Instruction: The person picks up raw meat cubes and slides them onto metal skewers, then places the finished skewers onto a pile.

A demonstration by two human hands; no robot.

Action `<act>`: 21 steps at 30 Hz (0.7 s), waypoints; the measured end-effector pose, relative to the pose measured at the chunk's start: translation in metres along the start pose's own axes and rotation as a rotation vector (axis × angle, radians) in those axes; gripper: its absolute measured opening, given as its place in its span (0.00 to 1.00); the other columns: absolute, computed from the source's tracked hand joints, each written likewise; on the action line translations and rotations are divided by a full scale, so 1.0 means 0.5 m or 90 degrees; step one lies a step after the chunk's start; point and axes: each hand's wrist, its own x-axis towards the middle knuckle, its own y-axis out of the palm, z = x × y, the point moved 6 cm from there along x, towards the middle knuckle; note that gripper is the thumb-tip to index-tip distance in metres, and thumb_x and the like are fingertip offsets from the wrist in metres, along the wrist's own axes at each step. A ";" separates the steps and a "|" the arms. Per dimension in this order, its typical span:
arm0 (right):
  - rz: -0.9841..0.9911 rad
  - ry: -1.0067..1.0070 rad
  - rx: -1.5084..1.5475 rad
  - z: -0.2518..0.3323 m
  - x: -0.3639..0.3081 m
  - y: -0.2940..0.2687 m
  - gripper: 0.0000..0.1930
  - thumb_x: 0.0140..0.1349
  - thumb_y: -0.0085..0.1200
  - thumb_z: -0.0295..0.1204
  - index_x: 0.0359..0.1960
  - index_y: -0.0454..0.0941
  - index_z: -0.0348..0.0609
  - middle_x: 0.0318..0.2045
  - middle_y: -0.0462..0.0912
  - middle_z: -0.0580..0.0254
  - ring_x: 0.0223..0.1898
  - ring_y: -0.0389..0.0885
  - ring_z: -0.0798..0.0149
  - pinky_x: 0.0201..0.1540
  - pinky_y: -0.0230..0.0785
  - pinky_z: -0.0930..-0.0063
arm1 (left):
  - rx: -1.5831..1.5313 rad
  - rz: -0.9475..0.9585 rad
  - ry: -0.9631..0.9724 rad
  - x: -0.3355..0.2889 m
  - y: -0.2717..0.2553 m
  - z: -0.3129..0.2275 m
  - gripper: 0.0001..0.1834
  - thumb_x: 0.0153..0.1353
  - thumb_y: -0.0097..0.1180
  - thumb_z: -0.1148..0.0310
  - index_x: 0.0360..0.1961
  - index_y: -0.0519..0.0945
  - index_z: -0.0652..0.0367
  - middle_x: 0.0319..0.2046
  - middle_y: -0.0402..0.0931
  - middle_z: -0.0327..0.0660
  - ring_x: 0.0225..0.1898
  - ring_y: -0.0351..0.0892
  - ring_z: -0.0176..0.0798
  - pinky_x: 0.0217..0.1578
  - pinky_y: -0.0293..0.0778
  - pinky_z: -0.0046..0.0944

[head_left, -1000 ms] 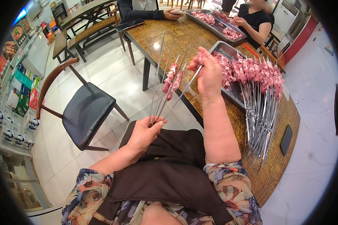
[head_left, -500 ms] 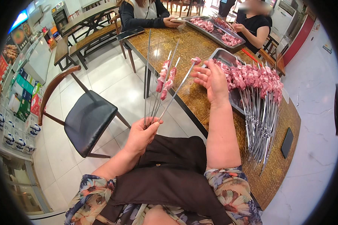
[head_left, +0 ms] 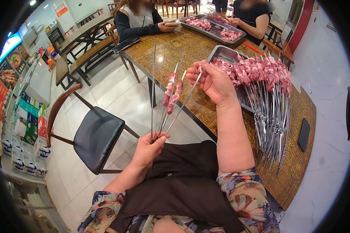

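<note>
Several flat metal skewers (head_left: 153,97) fan upward from my left hand (head_left: 148,148), which is closed around their lower ends. Two of them carry threaded pink raw meat (head_left: 169,90); others are bare. The rightmost skewer leans toward my right hand (head_left: 217,83), whose thumb and fingers pinch a piece of raw meat (head_left: 201,68) at its tip. Just beyond that hand, a metal tray (head_left: 226,53) on the table holds meat. Many loaded skewers (head_left: 262,73) lie across the tray, their bare metal ends (head_left: 270,124) pointing toward me.
The brown table (head_left: 159,54) also bears a dark phone (head_left: 304,134) at right and a second meat tray (head_left: 237,39) at the far end. Two people sit across, one holding a phone, one beside the far tray. A black-seated chair (head_left: 99,136) stands at my left.
My right hand has gone from spread fingers beside the rightmost skewer's tip to pinching the meat there. My left hand still grips the skewers. The view has shifted slightly.
</note>
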 end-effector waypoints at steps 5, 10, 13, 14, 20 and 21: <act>-0.015 -0.066 0.014 0.007 0.002 0.009 0.14 0.67 0.41 0.35 0.40 0.70 0.34 0.35 0.79 0.49 0.37 0.81 0.58 0.42 0.76 0.66 | -0.037 0.011 -0.062 -0.007 0.010 0.004 0.08 0.60 0.53 0.70 0.38 0.76 0.64 0.17 0.64 0.30 0.12 0.55 0.21 0.13 0.49 0.22; -0.034 -0.132 -0.010 -0.005 0.006 0.024 0.15 0.68 0.40 0.36 0.40 0.69 0.34 0.34 0.79 0.50 0.36 0.81 0.58 0.41 0.76 0.66 | -0.039 0.005 -0.076 -0.006 0.007 0.010 0.08 0.61 0.52 0.70 0.38 0.76 0.64 0.17 0.64 0.29 0.12 0.54 0.20 0.13 0.48 0.22; -0.035 -0.121 0.041 -0.005 0.006 0.016 0.15 0.68 0.40 0.36 0.40 0.69 0.34 0.34 0.79 0.50 0.35 0.81 0.58 0.41 0.76 0.66 | -0.021 0.004 -0.050 -0.006 0.007 0.007 0.09 0.61 0.52 0.70 0.39 0.76 0.64 0.17 0.64 0.29 0.12 0.54 0.20 0.13 0.48 0.22; -0.032 -0.118 0.043 -0.006 0.007 0.012 0.15 0.68 0.40 0.36 0.40 0.70 0.35 0.34 0.79 0.51 0.34 0.81 0.59 0.41 0.75 0.66 | -0.010 0.001 -0.043 -0.007 0.008 0.006 0.09 0.61 0.52 0.70 0.39 0.76 0.64 0.17 0.64 0.29 0.12 0.54 0.20 0.13 0.48 0.22; -0.041 -0.116 -0.042 -0.013 0.004 0.018 0.14 0.68 0.40 0.37 0.38 0.70 0.37 0.30 0.78 0.56 0.29 0.80 0.62 0.36 0.75 0.67 | 0.014 -0.010 -0.031 -0.005 0.004 0.013 0.09 0.60 0.53 0.71 0.39 0.76 0.64 0.16 0.63 0.29 0.12 0.54 0.20 0.13 0.48 0.22; -0.044 -0.122 -0.068 -0.016 0.004 0.021 0.14 0.68 0.40 0.37 0.38 0.71 0.37 0.29 0.78 0.57 0.29 0.80 0.63 0.36 0.75 0.68 | 0.010 -0.011 -0.030 -0.005 0.004 0.015 0.09 0.60 0.53 0.71 0.39 0.76 0.64 0.16 0.63 0.29 0.12 0.54 0.20 0.13 0.48 0.22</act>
